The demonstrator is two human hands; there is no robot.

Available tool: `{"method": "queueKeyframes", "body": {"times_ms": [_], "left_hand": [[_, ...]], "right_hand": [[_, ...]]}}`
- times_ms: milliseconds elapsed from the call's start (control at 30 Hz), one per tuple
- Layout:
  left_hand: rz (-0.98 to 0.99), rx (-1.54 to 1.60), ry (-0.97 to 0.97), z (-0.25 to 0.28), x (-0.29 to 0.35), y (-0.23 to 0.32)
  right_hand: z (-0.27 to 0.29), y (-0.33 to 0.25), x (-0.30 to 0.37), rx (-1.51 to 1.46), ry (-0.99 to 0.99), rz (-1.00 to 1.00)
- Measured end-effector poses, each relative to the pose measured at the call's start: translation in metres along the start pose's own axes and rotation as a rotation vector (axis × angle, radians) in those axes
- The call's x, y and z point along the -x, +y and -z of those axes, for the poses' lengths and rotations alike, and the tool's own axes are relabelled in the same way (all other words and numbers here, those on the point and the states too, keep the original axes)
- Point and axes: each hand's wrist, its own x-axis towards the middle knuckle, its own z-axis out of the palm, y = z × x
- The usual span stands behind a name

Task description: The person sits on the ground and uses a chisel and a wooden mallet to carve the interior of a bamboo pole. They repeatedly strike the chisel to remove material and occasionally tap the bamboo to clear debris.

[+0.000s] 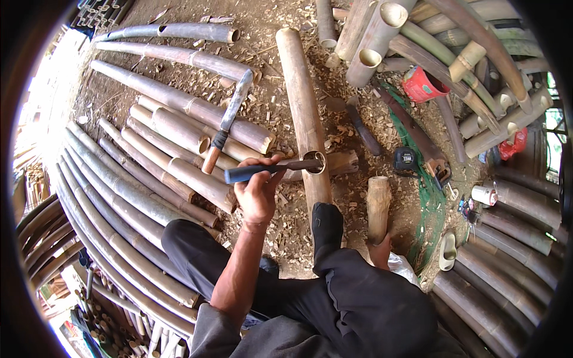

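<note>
A chisel point(239, 174) with a blue handle is gripped by my left hand point(258, 194), fingers wrapped round it. Its dark blade reaches right into a round hole point(316, 163) cut in the upper side of a bamboo pole point(298, 89). This pole runs away from me, with my black-covered foot point(327, 224) on its near end. Under it lies a shorter bamboo piece point(343, 163). At the right, my right hand point(381, 250), partly hidden by my leg, closes round the lower end of a thick wooden mallet point(378, 206), which is held upright.
Several bamboo poles point(179, 107) lie at the left, beside a wrapped-handle knife point(221, 140). A saw point(439, 161), a black tape measure point(406, 160), green netting point(427, 206) and a red bucket point(422, 85) lie to the right. Wood chips point(286, 227) cover the ground.
</note>
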Motion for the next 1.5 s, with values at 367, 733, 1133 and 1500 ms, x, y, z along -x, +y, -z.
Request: {"method": "queueKeyframes", "body": {"times_ms": [367, 733, 1133, 1500], "left_hand": [[-0.134, -0.131, -0.078, 0.001, -0.018, -0.043], [-0.018, 0.199, 0.159, 0.005, -0.023, -0.053], [-0.264, -0.354, 0.196, 0.032, -0.043, -0.097], [-0.147, -0.213, -0.058, 0.028, -0.040, -0.118]], "right_hand": [[0.121, -0.100, 0.031, -0.727, -0.147, 0.187], [0.271, -0.337, 0.014, -0.589, -0.357, 0.910], [0.215, -0.462, -0.003, 0.911, 0.238, 1.860], [0.215, -0.446, -0.008, 0.964, 0.083, 1.585]]}}
